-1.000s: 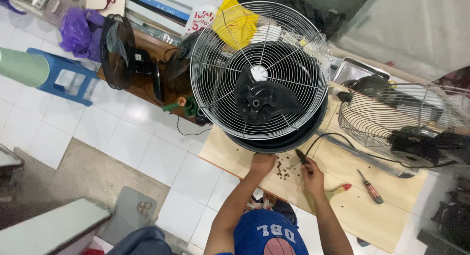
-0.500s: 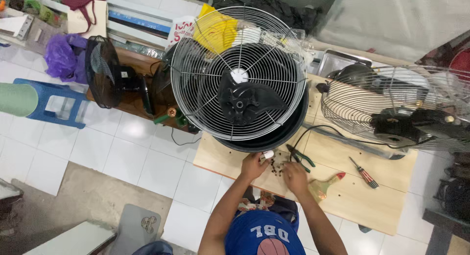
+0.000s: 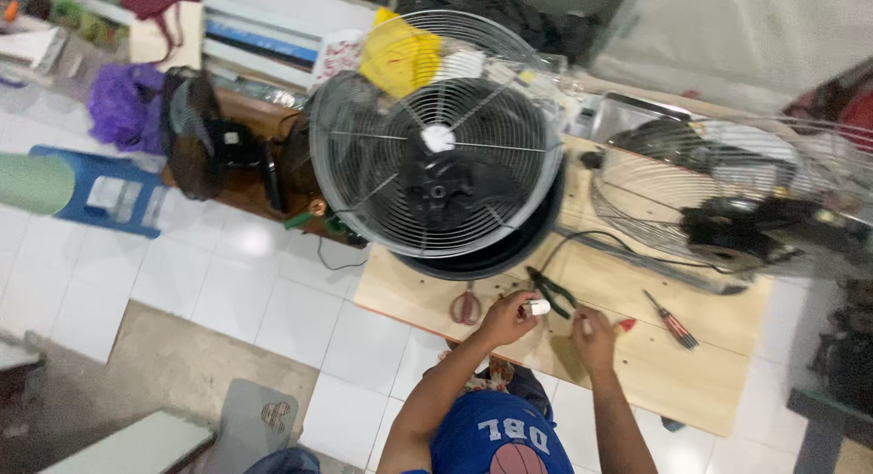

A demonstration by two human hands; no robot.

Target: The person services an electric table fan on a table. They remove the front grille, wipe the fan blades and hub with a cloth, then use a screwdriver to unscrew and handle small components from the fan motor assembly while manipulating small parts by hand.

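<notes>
My left hand (image 3: 503,320) is closed on a small white cylinder-shaped part (image 3: 538,307), held just above the wooden board (image 3: 691,383). My right hand (image 3: 596,339) rests on the board with its fingers curled, beside a red-tipped tool (image 3: 625,326); whether it holds anything is hidden. Green-handled pliers (image 3: 551,291) lie just beyond both hands. A large round fan with a wire grille (image 3: 436,165) lies face up at the board's far edge, with a black cable running from it toward the pliers.
Red scissors (image 3: 466,306) lie left of my left hand and a red-and-black screwdriver (image 3: 671,319) lies to the right. A second fan with its grille (image 3: 718,210) sits at the right. A blue stool (image 3: 109,187) and another black fan (image 3: 195,133) stand on the white tiles.
My left hand has drawn back slightly from the fan's rim with the white part in its fingers. My right hand has moved right, away from the pliers.
</notes>
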